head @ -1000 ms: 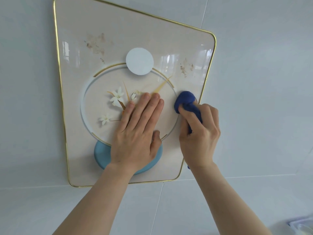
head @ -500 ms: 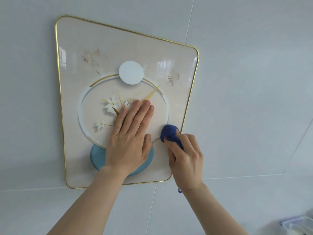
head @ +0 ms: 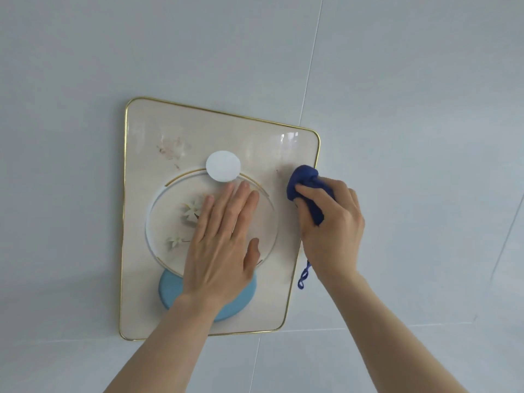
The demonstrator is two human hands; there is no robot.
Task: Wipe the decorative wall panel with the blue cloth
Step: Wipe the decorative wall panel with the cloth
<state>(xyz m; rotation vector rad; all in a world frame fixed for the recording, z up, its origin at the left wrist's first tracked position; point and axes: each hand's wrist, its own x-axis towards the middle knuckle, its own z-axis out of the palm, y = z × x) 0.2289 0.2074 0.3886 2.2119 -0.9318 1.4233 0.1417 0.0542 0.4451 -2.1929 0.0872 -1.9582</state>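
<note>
The left hand lies flat on the decorative wall panel, fingers spread a little, covering part of the round flower picture. Just to its right, the right hand squeezes the blue cloth in a ball and presses it on the panel near the gold edge. A brown smudge sits above the left hand.

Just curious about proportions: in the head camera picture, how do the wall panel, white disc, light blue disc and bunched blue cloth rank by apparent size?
1. wall panel
2. light blue disc, partly hidden
3/4. white disc and blue cloth: too alike.
</note>
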